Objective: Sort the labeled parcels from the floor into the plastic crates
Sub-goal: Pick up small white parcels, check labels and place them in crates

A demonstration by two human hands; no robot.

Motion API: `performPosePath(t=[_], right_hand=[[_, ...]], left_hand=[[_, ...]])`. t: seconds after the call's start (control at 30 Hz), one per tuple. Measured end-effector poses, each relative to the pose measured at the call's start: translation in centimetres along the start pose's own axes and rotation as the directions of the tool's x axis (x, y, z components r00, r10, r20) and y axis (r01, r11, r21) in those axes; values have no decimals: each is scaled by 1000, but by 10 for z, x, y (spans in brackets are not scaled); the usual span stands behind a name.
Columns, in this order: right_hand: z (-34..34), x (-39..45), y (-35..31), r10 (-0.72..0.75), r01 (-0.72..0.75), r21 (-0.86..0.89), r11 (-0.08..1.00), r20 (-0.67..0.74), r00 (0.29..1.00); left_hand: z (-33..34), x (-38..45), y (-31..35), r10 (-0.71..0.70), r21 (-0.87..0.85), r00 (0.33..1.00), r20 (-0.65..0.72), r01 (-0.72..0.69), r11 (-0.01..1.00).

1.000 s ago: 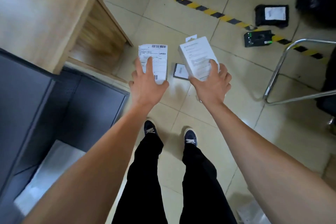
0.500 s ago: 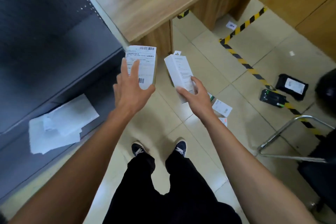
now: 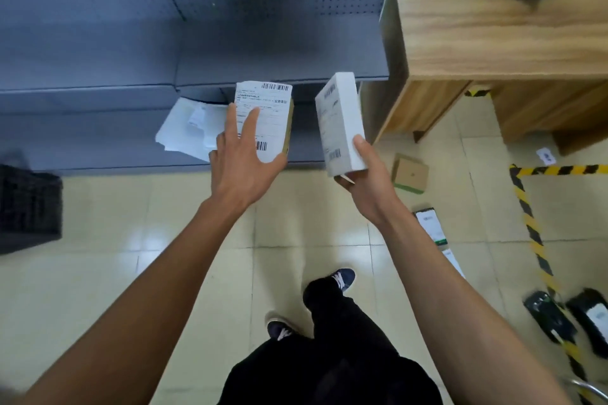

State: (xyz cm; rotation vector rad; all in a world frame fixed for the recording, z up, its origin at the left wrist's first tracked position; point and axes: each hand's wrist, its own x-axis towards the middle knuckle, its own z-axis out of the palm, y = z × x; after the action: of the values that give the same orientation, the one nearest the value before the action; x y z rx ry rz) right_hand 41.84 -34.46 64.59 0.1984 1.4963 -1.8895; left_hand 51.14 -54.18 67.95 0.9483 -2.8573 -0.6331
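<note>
My left hand (image 3: 243,158) grips a brown parcel (image 3: 266,118) with a large white shipping label facing me, fingers laid across the label. My right hand (image 3: 365,171) holds a white box (image 3: 339,125) from below, thumb on its front face. Both parcels are held in front of the grey shelf. A dark plastic crate (image 3: 29,207) stands on the floor at the far left. More parcels lie on the floor to the right: a small cardboard box (image 3: 410,173), a flat black-edged packet (image 3: 431,228), and two black packets (image 3: 549,319) (image 3: 592,322).
A grey metal shelf unit (image 3: 131,76) with pegboard back holds white papers (image 3: 187,128) on its lower shelf. A wooden desk (image 3: 493,26) stands at the upper right. Yellow-black tape (image 3: 533,233) marks the tiled floor. My legs and shoes are below.
I have turned left, so the shelf now fills the top and the crate has come into view. Both hands keep their parcels; the white box has tilted more edge-on.
</note>
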Motion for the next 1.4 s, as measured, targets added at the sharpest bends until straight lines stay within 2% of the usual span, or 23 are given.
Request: performPosePath(t=[0.13, 0.27, 0.37, 0.5, 0.63, 0.9, 1.0, 1.2, 1.4], right_hand=[[53, -17, 24, 74, -101, 162, 982, 163, 984], [101, -31, 45, 158, -230, 205, 951, 314, 936], [129, -37, 54, 215, -336, 210, 918, 450, 867], [162, -36, 58, 278, -441, 134, 887, 608, 743], [183, -26, 58, 332, -502, 47, 864, 697, 635], [227, -4, 66, 467, -565, -128, 815, 722, 510], [256, -5, 79, 522, -586, -191, 787, 711, 470], [337, -30, 115, 601, -617, -283, 734, 695, 395], [429, -58, 164, 649, -610, -366, 703, 681, 339]], left_hand=[[-31, -45, -59, -119, -18, 990, -71, 118, 993], [-58, -80, -102, -220, -59, 965, -144, 213, 975], [-78, -97, -126, -298, -105, 935, -189, 283, 953], [-99, -109, -147, -394, -131, 880, -265, 372, 919], [-105, -116, -159, -459, -176, 828, -322, 424, 888], [-97, -143, -174, -633, -283, 682, -367, 566, 774], [-100, -162, -191, -695, -323, 607, -386, 617, 718], [-119, -201, -250, -786, -406, 464, -408, 679, 612], [-150, -233, -329, -832, -468, 368, -416, 698, 542]])
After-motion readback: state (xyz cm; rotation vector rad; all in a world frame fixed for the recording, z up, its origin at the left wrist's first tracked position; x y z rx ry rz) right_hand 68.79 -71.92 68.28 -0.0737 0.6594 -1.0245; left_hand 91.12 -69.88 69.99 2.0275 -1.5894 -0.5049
